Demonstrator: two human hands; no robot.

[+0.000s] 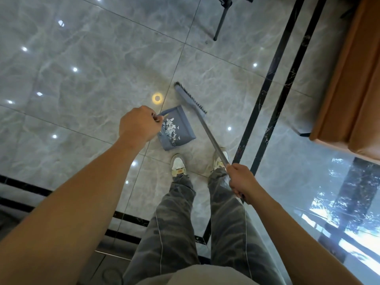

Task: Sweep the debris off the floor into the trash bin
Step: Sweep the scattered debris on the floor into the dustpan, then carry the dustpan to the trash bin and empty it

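Observation:
A blue-grey dustpan (183, 130) sits low over the glossy grey tile floor, just ahead of my shoes. White paper scraps (171, 128) lie inside it. My left hand (138, 126) is closed around the top of the dustpan's handle. A broom with a blue-grey head (190, 98) and dark bristles rests beside the pan's far right edge. Its metal pole (213, 138) runs down to my right hand (243, 182), which grips the pole's upper end. No trash bin is in view.
An orange-brown cabinet or counter (353, 83) stands at the right. Black inlay strips (273, 83) cross the floor beside it. A black tripod leg (221, 21) stands at the top. My two white shoes (178, 163) are right behind the pan.

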